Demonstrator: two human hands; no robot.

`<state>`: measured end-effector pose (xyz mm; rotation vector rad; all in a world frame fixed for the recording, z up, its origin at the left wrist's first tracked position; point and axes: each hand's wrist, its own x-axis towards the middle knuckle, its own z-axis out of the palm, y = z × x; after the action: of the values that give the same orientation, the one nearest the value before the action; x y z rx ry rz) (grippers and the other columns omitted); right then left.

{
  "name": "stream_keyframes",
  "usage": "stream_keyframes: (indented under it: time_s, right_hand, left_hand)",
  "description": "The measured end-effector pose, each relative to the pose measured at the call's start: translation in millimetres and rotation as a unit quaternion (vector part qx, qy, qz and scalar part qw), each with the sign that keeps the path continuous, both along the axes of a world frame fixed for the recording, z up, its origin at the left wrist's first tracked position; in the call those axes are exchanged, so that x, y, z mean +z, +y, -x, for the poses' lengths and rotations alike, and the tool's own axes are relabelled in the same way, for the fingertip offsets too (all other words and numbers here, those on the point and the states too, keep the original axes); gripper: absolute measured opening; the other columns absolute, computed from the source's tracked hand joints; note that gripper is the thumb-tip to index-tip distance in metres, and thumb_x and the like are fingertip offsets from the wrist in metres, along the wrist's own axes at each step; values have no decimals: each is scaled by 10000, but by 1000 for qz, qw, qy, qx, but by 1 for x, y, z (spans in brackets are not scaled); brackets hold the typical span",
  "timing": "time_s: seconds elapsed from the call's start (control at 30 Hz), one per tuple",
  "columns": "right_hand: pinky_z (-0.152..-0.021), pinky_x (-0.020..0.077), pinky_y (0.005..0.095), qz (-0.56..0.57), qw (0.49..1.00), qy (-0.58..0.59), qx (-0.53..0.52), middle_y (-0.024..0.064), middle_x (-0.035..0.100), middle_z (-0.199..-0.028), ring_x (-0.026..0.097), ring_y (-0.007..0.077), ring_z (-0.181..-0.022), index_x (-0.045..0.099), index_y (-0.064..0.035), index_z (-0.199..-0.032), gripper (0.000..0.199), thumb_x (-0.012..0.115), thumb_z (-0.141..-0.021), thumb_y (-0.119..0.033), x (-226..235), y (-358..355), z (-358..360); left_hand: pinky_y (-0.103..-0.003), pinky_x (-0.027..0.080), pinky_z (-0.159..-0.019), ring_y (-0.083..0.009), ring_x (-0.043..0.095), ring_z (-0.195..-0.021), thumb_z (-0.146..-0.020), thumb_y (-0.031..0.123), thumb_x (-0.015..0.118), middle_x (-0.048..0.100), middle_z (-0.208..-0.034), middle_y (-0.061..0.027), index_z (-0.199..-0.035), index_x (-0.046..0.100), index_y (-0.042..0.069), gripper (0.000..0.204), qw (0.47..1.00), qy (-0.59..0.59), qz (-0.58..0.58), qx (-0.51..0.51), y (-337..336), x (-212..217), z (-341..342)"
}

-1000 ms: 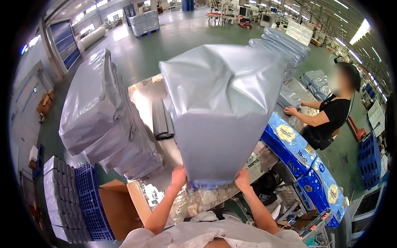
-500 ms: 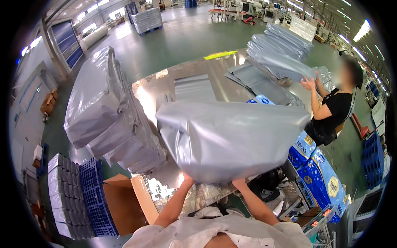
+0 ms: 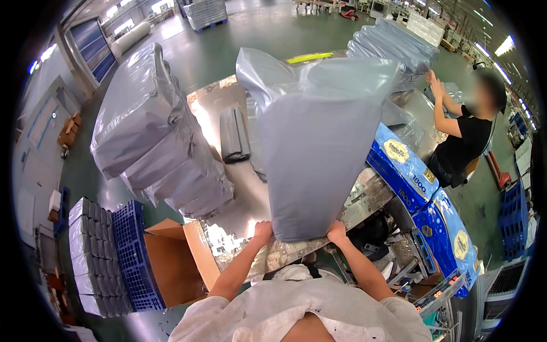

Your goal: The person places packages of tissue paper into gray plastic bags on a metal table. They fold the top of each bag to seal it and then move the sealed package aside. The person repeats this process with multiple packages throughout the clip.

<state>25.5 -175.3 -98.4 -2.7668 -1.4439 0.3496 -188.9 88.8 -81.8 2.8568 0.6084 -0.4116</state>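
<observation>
A large grey plastic bag (image 3: 322, 165), bulging as if filled, stands upright on the metal table in front of me. Its loose top flares out at the far end, and what it contains is hidden. My left hand (image 3: 263, 232) grips the bag's near left bottom corner. At the near right bottom corner, my right hand (image 3: 336, 231) holds it the same way; the fingertips of both hands are partly hidden. Left of the bag lies a folded grey plastic sheet or bag (image 3: 232, 135).
Stacked filled grey bags (image 3: 148, 137) rise at the left, above an open cardboard box (image 3: 174, 268). Blue tissue packs (image 3: 407, 168) line the right side. A co-worker (image 3: 470, 131) stands by another stack of grey bags (image 3: 393, 45). A yellow strip (image 3: 309, 57) marks the table's far edge.
The grey bag has swung from lying crosswise in the air to standing upright on the table. My hands have moved slightly up. The co-worker's hands have come off the grey bag they held.
</observation>
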Motion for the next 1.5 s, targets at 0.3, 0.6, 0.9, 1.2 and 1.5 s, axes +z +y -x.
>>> stream_keyframes:
  time_s: [0.3, 0.6, 0.9, 1.2, 1.5]
  right_hand:
    - [-818, 505, 515, -96, 977, 170, -83, 265, 654, -1025, 609, 452, -953, 647, -13, -1045, 280, 502, -859, -164, 12, 20, 1]
    - [-779, 470, 542, -85, 977, 175, -90, 261, 645, -925, 612, 460, -869, 604, 16, -975, 277, 488, -948, -234, 0, 20, 7]
    - [-807, 495, 492, -210, 935, 273, -80, 236, 662, -910, 621, 441, -911, 636, 14, -1027, 363, 610, -866, -310, 42, 25, 90]
    - [-991, 425, 490, -103, 980, 164, 47, 215, 623, -1187, 538, 409, -1170, 567, -48, -1255, 492, 558, -883, -369, 8, 139, 56]
    - [-1004, 383, 497, -59, 993, 50, -87, 194, 570, -1253, 516, 357, -1171, 581, 11, -1179, 462, 598, -836, -298, 18, 60, 64]
  left_hand:
    - [-471, 537, -815, -396, 649, -956, -744, 220, 664, 679, -1023, -206, -1074, 627, 47, 375, 959, -135, 198, 151, -9, -11, 24]
    - [-526, 511, -840, -423, 646, -953, -961, 368, 408, 672, -998, -262, -1131, 611, 54, 411, 956, -28, 182, 230, -22, -37, 15]
    - [-514, 512, -781, -441, 650, -873, -936, 434, 491, 685, -868, -224, -1034, 620, 53, 414, 872, -120, 270, 391, -52, -25, 26]
    - [-538, 507, -786, -458, 640, -884, -958, 358, 480, 672, -931, -255, -1033, 607, 64, 329, 894, -147, 206, 370, -46, -37, 36]
    - [-440, 532, -734, -341, 688, -773, -849, 312, 553, 712, -765, -116, -897, 665, 46, 293, 859, -185, 255, 403, -34, -35, 60]
